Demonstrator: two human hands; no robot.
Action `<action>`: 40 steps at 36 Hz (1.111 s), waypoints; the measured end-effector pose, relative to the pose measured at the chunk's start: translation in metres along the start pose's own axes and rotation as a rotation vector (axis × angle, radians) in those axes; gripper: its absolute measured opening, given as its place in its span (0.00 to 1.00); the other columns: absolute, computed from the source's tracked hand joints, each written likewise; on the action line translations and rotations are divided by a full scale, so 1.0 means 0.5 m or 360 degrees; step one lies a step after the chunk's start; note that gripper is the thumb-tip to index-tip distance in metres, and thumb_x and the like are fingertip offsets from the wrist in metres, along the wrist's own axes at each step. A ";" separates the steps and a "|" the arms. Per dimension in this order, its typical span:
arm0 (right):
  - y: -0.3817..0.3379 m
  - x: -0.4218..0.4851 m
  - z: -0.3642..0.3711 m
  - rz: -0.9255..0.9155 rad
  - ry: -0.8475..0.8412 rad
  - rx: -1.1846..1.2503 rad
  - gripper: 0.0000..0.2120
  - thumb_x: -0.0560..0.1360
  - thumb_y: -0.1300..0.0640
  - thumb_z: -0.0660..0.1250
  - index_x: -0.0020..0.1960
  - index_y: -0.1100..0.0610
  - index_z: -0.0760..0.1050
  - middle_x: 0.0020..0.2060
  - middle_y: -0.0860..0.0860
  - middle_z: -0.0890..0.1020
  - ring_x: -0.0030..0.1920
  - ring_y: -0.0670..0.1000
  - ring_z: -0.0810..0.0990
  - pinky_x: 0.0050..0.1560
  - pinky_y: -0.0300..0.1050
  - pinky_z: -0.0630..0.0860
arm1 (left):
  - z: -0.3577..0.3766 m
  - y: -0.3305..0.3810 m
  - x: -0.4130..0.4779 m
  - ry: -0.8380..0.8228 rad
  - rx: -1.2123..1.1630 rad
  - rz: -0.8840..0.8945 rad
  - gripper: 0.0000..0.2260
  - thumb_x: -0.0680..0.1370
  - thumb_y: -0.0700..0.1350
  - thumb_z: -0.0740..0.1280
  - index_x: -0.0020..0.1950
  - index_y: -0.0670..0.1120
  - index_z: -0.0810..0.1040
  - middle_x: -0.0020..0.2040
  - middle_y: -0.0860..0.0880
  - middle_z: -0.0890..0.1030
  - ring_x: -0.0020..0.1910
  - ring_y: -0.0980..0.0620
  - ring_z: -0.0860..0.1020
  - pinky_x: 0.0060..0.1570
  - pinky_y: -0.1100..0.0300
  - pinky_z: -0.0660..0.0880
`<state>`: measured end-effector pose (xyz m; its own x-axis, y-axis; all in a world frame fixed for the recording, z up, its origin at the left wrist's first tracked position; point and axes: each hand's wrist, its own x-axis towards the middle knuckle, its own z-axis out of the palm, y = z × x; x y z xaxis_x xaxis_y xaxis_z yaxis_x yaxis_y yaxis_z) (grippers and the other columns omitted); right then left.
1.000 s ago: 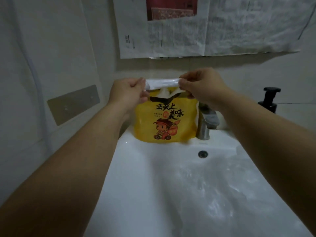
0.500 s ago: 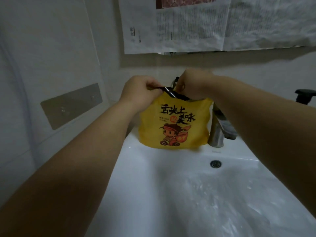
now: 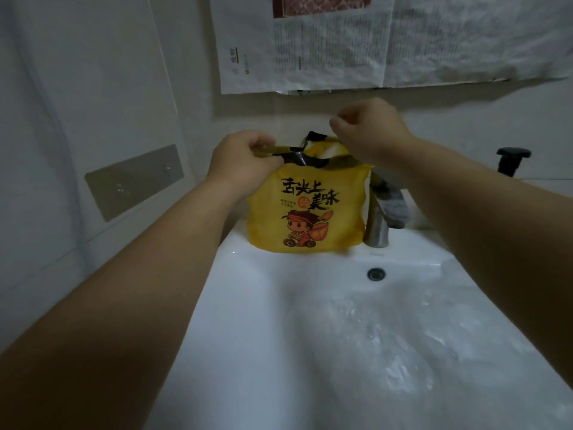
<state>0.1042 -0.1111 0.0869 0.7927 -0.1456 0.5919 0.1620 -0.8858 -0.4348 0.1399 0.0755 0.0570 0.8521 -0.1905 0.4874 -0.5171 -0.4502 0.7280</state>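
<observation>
Head view: we are holding a yellow bag [image 3: 307, 218] on the sink [image 3: 238, 262] rim, mid-frame.
Left hand [image 3: 245, 161]: curling round one handle [image 3: 269, 149].
Right hand [image 3: 370, 131]: pinching the other handle [image 3: 336, 139].

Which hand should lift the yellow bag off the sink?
Probably the left hand: its fingers grip the printed yellow plastic bag at its top, on the white ceramic sink rim. The right hand sits higher, fingers curled; its hold is unclear.

basin [image 3: 279, 352]: open | faucet [image 3: 379, 225]: just beside bag [image 3: 305, 212] | wall [image 3: 198, 169] gap: seemingly tight
</observation>
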 end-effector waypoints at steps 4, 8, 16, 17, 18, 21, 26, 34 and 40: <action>-0.023 -0.055 -0.019 -0.0045 0.0105 0.0153 0.18 0.80 0.54 0.59 0.51 0.71 0.76 0.39 0.64 0.79 0.36 0.58 0.75 0.36 0.44 0.71 | -0.010 0.019 -0.039 0.0086 -0.0097 0.0035 0.09 0.76 0.45 0.70 0.56 0.52 0.79 0.50 0.57 0.77 0.52 0.51 0.78 0.60 0.49 0.76; -0.036 -0.148 -0.032 0.0001 0.0094 0.0238 0.16 0.80 0.54 0.60 0.51 0.66 0.79 0.40 0.64 0.81 0.35 0.52 0.72 0.35 0.42 0.64 | 0.011 0.029 -0.112 0.0042 -0.0246 0.0031 0.05 0.77 0.44 0.69 0.47 0.55 0.80 0.45 0.61 0.78 0.49 0.55 0.78 0.57 0.54 0.77; 0.028 -0.354 0.022 0.0350 -0.0504 0.0199 0.13 0.77 0.56 0.64 0.50 0.66 0.80 0.40 0.57 0.81 0.38 0.54 0.75 0.41 0.47 0.76 | 0.119 -0.019 -0.286 -0.0298 -0.0336 -0.0210 0.03 0.78 0.43 0.69 0.47 0.50 0.81 0.43 0.57 0.79 0.46 0.55 0.77 0.47 0.61 0.73; 0.045 -0.379 0.036 0.0388 -0.0561 0.0180 0.13 0.77 0.56 0.65 0.52 0.65 0.80 0.45 0.57 0.83 0.40 0.53 0.77 0.45 0.49 0.78 | 0.134 -0.032 -0.307 -0.0334 -0.0323 -0.0250 0.02 0.78 0.43 0.68 0.48 0.49 0.80 0.42 0.57 0.78 0.47 0.55 0.76 0.49 0.60 0.73; 0.060 -0.399 0.049 0.0425 -0.0625 0.0135 0.13 0.77 0.55 0.66 0.55 0.63 0.80 0.50 0.57 0.82 0.43 0.53 0.78 0.48 0.49 0.79 | 0.146 -0.046 -0.324 -0.0377 -0.0309 -0.0289 0.03 0.78 0.43 0.68 0.49 0.49 0.80 0.43 0.57 0.78 0.48 0.54 0.76 0.50 0.60 0.74; 0.092 -0.456 0.078 0.0557 -0.0939 0.0027 0.25 0.74 0.48 0.70 0.68 0.55 0.72 0.64 0.53 0.75 0.50 0.52 0.76 0.50 0.43 0.74 | 0.173 -0.077 -0.363 -0.0565 -0.0195 -0.0395 0.04 0.78 0.43 0.68 0.51 0.48 0.80 0.46 0.53 0.79 0.49 0.53 0.76 0.50 0.59 0.74; 0.106 -0.505 0.100 0.0623 -0.1688 -0.0476 0.32 0.74 0.46 0.69 0.73 0.58 0.65 0.68 0.54 0.72 0.56 0.54 0.76 0.46 0.40 0.74 | 0.179 -0.096 -0.373 -0.0646 0.0037 -0.0387 0.09 0.78 0.45 0.68 0.56 0.46 0.81 0.55 0.50 0.81 0.51 0.52 0.77 0.49 0.61 0.72; 0.114 -0.457 0.105 0.1064 -0.0785 0.0979 0.07 0.79 0.61 0.60 0.48 0.60 0.77 0.43 0.57 0.76 0.41 0.57 0.72 0.40 0.48 0.70 | 0.178 -0.106 -0.354 -0.0772 -0.0134 -0.0591 0.17 0.75 0.46 0.71 0.62 0.50 0.76 0.55 0.51 0.77 0.52 0.53 0.76 0.50 0.59 0.73; 0.093 -0.443 0.073 0.1291 -0.0326 0.1866 0.09 0.80 0.62 0.57 0.45 0.61 0.74 0.41 0.57 0.77 0.43 0.56 0.76 0.51 0.53 0.77 | 0.179 -0.098 -0.338 -0.0818 -0.0616 -0.0681 0.21 0.71 0.45 0.72 0.63 0.49 0.76 0.57 0.48 0.80 0.57 0.49 0.78 0.58 0.51 0.73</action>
<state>-0.0422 -0.1040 -0.0890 0.9515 -0.2704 -0.1471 -0.0653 0.2897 -0.9549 0.0282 0.0518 -0.1040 0.8657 -0.4923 -0.0906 -0.0449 -0.2568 0.9654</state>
